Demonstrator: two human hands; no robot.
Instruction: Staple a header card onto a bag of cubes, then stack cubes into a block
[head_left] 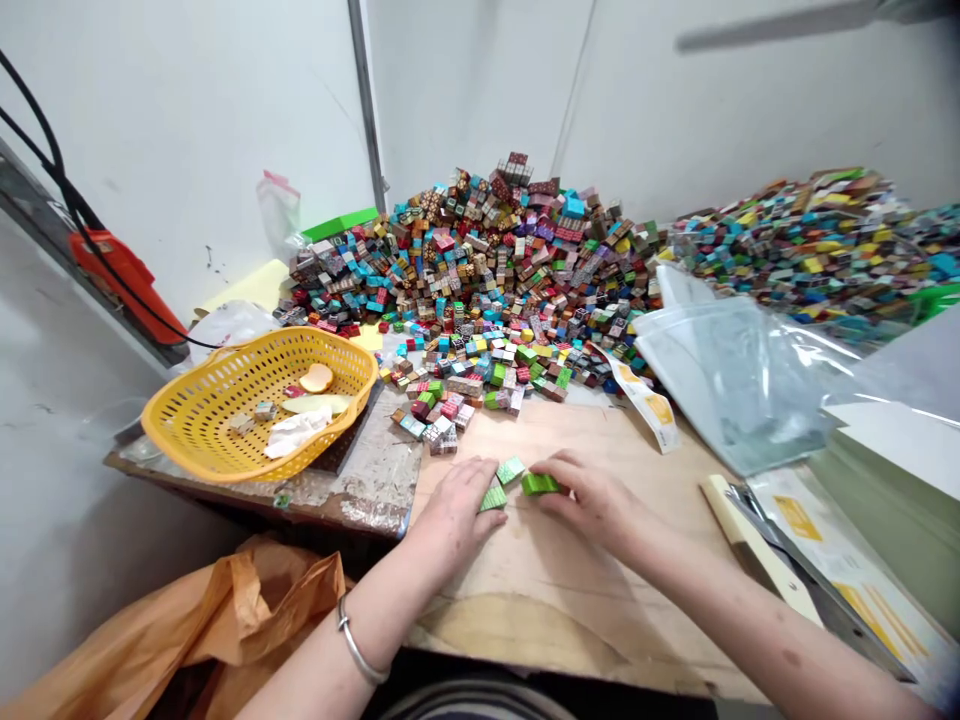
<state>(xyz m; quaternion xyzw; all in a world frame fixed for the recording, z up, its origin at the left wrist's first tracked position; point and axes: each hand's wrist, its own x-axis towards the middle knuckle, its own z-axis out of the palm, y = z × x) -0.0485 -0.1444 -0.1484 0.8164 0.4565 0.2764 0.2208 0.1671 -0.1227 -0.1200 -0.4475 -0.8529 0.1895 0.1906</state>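
Note:
My left hand rests on the wooden board, its fingers closed around a light green patterned block. A second pale green block lies on the board just past my left fingertips, between the two hands. My right hand pinches a bright green block between thumb and fingers, low over the board. Beyond the hands rises a big heap of small patterned blocks. A few stray blocks lie at the board's far left edge.
A yellow basket with scraps and a few blocks stands at left. An orange bag hangs below it. At right lie clear plastic bags, a cream-handled tool and label sheets. A second block heap is behind.

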